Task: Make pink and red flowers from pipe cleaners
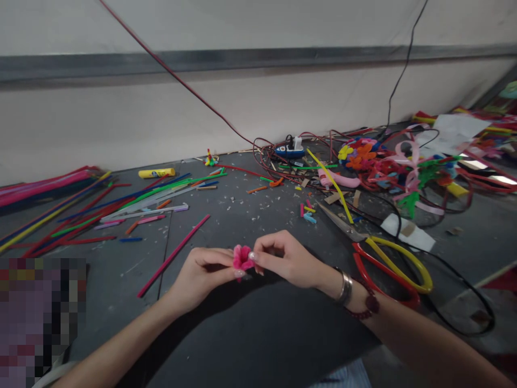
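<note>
A small pink pipe-cleaner flower (242, 257) with looped, fuzzy petals is held between my two hands over the dark table. My left hand (205, 274) pinches it from the left, thumb at its lower edge. From the right, the thumb and forefinger of my right hand (285, 260) close on a petal. To the left of my left hand lies a single long magenta pipe cleaner (173, 256). Scissors (363, 237) with red and yellow handles lie to the right, near my right wrist, their blades pointing to the upper left.
Loose coloured pipe cleaners (117, 207) and a yellow tube (156, 173) lie at the left. Behind are a power strip (290, 150) with tangled cables and a pink glue gun (339, 179). Finished flowers (359, 153) are heaped at the right. A black cable (456, 275) loops past the scissors.
</note>
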Demonstrator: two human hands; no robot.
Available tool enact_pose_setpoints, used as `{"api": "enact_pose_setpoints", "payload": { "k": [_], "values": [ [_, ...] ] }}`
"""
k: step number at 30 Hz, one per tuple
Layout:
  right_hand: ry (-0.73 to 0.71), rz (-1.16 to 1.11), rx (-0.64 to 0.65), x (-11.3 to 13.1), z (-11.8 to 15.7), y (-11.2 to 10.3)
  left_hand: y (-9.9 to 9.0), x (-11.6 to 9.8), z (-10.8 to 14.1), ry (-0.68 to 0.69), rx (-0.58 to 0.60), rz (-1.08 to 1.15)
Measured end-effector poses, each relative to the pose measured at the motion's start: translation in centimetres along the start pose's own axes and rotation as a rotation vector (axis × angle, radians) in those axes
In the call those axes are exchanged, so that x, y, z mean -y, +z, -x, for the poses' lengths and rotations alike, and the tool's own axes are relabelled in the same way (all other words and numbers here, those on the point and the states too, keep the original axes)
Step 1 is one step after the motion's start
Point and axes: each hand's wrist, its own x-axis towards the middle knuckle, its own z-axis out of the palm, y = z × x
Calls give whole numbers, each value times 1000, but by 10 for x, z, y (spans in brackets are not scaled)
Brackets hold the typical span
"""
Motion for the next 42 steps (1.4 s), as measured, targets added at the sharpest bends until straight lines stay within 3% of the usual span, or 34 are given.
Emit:
{"api": "enact_pose_setpoints", "payload": {
  "k": [17,21,26,33,42],
  "values": [
    [70,-44,-31,-6,-3,3,3,1,0,113,61,-28],
    [108,-81,-39,-5,-3,3,2,3,-1,105,-35,-48],
    [118,-154,8,-8,-4,2,2,4,-1,193,-163,-54],
    [124,-215,25,-12,-7,3,1,4,-1,257,-156,-97],
    [131,-238,14,-11,-6,5,2,4,-1,225,-149,-49]
  ]
}}
